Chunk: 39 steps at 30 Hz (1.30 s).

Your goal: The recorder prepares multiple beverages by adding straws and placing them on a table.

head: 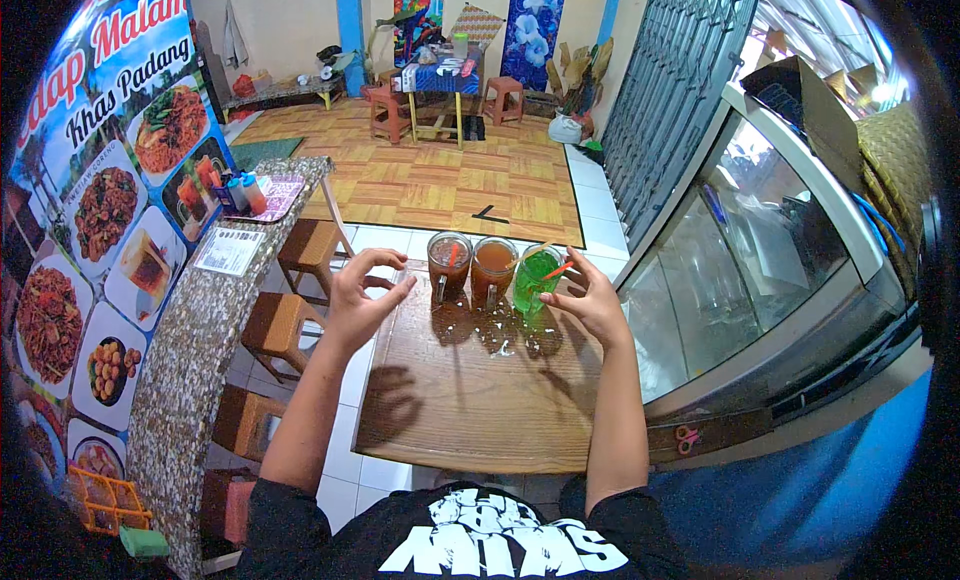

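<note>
Three glass mugs stand in a row at the far edge of a wooden table (480, 400). The left mug (444, 280) holds a dark brown drink and a red straw. In the middle mug (491, 283) is a lighter brown drink. The right mug (531, 283) has a bright green drink with straws or stirrers leaning over its rim. My right hand (592, 298) is around the right side of the green mug, fingers spread; whether it touches the glass is unclear. Left of the mugs, my left hand (367, 295) hovers with curled, parted fingers and nothing in them. White specks lie before the mugs.
A stone-topped counter (180, 362) runs along the left, bearing a tray (281, 197) with bottles and a printed sheet. Brown stools (281, 325) stand beneath it. A glass display case (705, 280) borders the table's right side, with pink scissors (686, 439) near its base.
</note>
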### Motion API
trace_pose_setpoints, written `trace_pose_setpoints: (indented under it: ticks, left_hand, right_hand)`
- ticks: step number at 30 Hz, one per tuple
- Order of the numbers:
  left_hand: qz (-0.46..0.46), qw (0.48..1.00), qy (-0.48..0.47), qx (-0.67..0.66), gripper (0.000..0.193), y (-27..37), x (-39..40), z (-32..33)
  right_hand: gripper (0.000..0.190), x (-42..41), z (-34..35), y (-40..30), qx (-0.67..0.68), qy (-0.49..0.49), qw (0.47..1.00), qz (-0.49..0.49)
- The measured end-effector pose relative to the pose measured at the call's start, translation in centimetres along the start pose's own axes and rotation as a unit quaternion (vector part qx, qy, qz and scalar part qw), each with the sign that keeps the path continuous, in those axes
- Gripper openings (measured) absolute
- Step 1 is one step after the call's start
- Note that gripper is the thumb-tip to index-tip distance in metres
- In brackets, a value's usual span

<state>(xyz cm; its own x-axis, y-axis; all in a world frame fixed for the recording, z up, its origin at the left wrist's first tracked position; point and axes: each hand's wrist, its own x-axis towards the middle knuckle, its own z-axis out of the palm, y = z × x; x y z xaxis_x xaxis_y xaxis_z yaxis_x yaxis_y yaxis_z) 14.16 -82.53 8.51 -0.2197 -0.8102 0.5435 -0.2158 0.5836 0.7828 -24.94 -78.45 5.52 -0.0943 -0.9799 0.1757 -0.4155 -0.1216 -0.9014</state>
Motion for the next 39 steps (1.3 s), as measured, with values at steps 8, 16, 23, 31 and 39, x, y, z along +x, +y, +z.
trace_pose_setpoints:
  ticks: [8,16,23,31,39]
  left_hand:
    - [-0.036,0.999,-0.016,0.027,0.036,-3.7,0.7,-0.8]
    - [-0.054,0.991,-0.116,0.042,0.070,-5.7,3.4,0.3]
    - [-0.072,0.975,-0.205,0.039,0.084,-6.0,7.1,1.2]
    - [-0.065,0.960,-0.270,0.022,0.096,-7.6,8.8,1.2]
    - [-0.086,0.956,-0.278,0.022,0.090,-8.1,9.2,1.5]
  right_hand:
    - [0.063,-6.9,-0.9,-4.7,-0.036,0.076,0.995,0.049]
    - [0.042,-5.3,4.1,-15.8,-0.130,-0.067,0.981,-0.129]
    - [0.053,2.7,7.3,-14.8,-0.382,-0.021,0.886,-0.262]
    - [0.069,8.8,10.4,-13.4,-0.431,-0.168,0.872,-0.162]
    - [0.070,10.1,11.6,-14.0,-0.420,-0.244,0.870,-0.085]
